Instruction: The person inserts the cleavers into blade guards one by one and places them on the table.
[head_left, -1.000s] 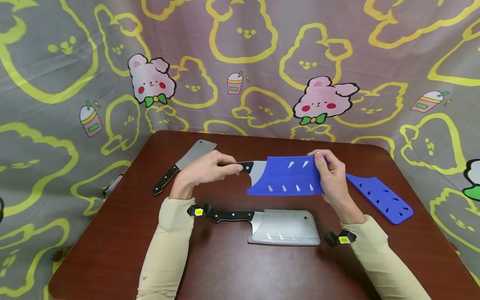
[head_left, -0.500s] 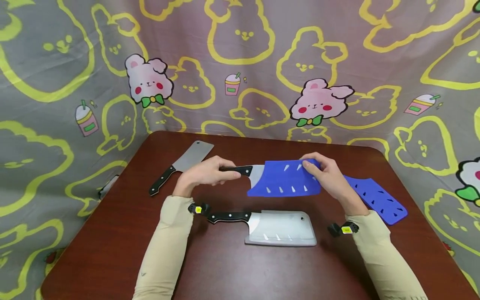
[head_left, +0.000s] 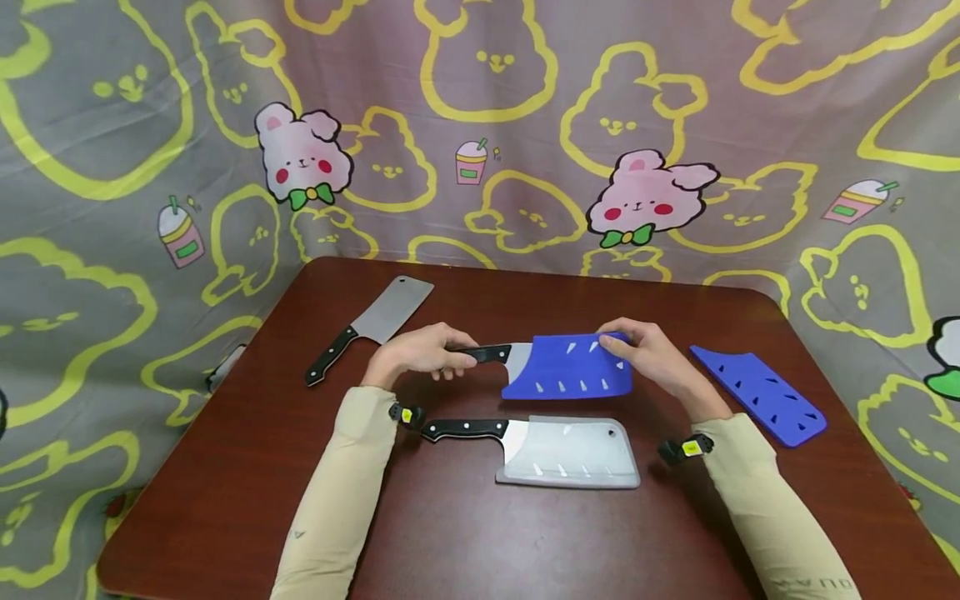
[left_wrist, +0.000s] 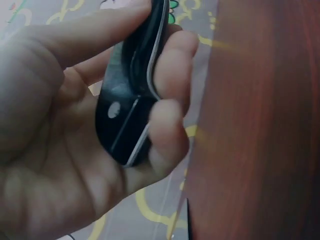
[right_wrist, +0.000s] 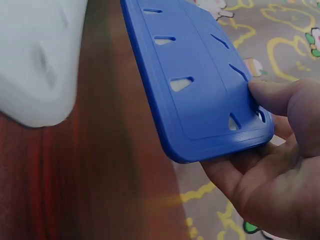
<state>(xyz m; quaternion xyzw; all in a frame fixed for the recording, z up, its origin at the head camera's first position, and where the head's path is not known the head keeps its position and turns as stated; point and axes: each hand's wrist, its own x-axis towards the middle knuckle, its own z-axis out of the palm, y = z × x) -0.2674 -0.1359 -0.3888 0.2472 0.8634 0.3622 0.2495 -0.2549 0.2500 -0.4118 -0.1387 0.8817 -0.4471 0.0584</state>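
- A person's two hands hold one cleaver between them, raised off a dark reddish-brown table (head_left: 442, 542).
- The left hand (head_left: 423, 350) grasps the cleaver by its black handle (head_left: 492, 354); in the left wrist view, fingers curl around it, and a pale round rivet shows near its end.
- The right hand (head_left: 651, 360) pinches the far end of a blue cover (head_left: 566, 372), thumb on the near face and fingers behind.
- That blue cover sits over most of the held cleaver's blade (head_left: 516, 363); a strip of metal shows beside the handle, and more pale metal through the cover's wedge-shaped slots.
- Nearer the viewer, a second cleaver lies flat on the table, its black handle pointing left and its blade inside a clear cover (head_left: 581, 457).
- At the back left, a third cleaver (head_left: 395, 308) lies uncovered at a slant, handle toward the viewer.
- On the right side of the table, beyond the right hand, lies another blue cover (head_left: 761, 398) with dark slots.
- Both arms wear cream sleeves (head_left: 333, 492).
- Behind everything hangs a grey-pink cloth (head_left: 540, 108) printed with yellow animal outlines, rabbits and drink cups.
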